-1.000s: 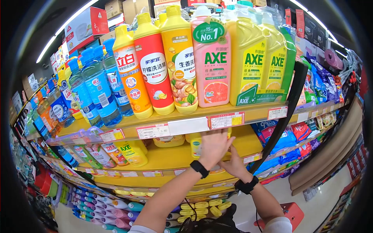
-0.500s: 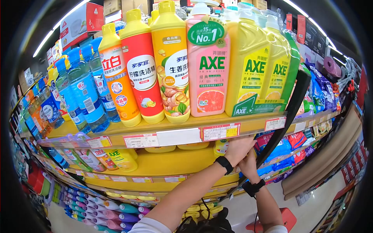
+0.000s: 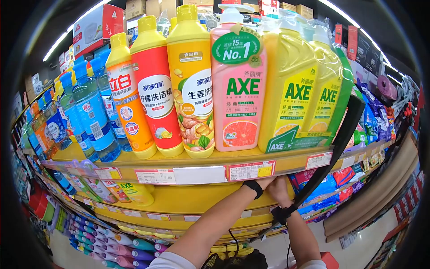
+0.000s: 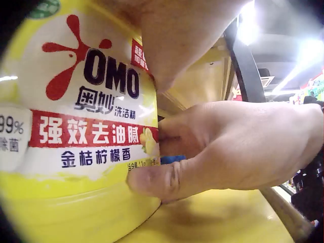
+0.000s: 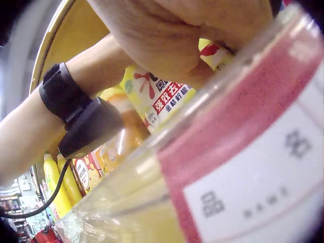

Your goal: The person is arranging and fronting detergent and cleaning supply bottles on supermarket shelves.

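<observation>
A yellow OMO dish soap bottle [image 4: 101,177] stands on the lower yellow shelf [image 3: 179,195]; in the head view the upper shelf hides it. My right hand [image 4: 248,144] grips it low at one side, thumb across the front label and fingers going behind. Over the bottle's upper part lies my left hand [image 4: 190,35], its fingers hidden, so I cannot tell if they curl round it. Seen from the head, the left hand [image 3: 266,181] and right hand [image 3: 278,190] are close together below the upper shelf's price labels [image 3: 251,171].
Above the hands, the upper shelf carries a pink AXE bottle [image 3: 238,94], yellow AXE bottles [image 3: 291,89] and several other soap bottles. A black shelf post [image 3: 333,154] rises just right of the hands. A yellow AXE bottle [image 3: 134,193] stands further left on the lower shelf.
Both hands have moved right along the lower shelf and further under the upper one, the bottle with them. The head view has shifted, bringing the upper bottles closer and the bottle out of sight.
</observation>
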A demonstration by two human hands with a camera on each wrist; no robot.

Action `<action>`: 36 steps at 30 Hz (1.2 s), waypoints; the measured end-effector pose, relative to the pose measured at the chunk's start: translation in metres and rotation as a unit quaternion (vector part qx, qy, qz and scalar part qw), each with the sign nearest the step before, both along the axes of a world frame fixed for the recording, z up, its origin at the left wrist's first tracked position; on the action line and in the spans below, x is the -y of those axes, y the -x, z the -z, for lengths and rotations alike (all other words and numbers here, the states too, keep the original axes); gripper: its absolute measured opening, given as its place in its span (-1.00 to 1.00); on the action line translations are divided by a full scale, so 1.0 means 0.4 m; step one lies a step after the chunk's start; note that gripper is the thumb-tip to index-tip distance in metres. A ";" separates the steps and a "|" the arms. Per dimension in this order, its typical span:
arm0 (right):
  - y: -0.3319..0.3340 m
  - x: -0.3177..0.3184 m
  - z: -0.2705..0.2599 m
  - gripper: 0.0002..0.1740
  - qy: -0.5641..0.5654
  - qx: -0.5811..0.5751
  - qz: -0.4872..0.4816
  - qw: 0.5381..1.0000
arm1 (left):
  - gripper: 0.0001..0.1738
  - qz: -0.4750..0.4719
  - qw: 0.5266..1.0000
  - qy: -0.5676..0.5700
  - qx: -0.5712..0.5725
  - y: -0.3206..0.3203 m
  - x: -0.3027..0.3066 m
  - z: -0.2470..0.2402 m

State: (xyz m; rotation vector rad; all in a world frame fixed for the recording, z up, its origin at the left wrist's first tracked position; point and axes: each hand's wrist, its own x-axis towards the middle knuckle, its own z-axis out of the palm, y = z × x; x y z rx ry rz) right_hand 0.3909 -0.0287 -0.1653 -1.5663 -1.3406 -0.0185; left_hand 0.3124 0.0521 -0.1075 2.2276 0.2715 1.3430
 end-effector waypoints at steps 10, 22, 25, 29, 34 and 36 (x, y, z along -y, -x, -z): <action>-0.006 -0.034 -0.003 -0.58 0.027 0.028 -0.013 0.999 | -0.59 -0.007 0.999 0.045 -0.026 -0.002 -0.036 0.037; 0.039 0.017 -0.015 -0.39 0.067 -0.003 0.005 0.998 | -0.58 -0.009 0.989 0.021 -0.149 0.089 -0.015 -0.008; 0.040 0.029 0.022 -0.29 0.047 0.014 -0.004 0.999 | -0.47 -0.086 0.960 -0.091 -0.249 0.235 0.115 -0.138; 0.112 0.092 -0.017 -0.49 0.043 0.046 0.071 0.995 | -0.39 -0.143 0.945 -0.194 -0.223 0.404 0.138 -0.115; 0.156 0.089 -0.021 -0.76 0.018 0.087 0.072 0.993 | -0.41 -0.220 0.927 -0.186 -0.242 0.617 0.114 -0.059; 0.179 0.081 -0.026 -0.83 0.021 0.104 0.070 0.992 | -0.49 -0.260 0.916 -0.177 -0.248 0.697 0.096 -0.052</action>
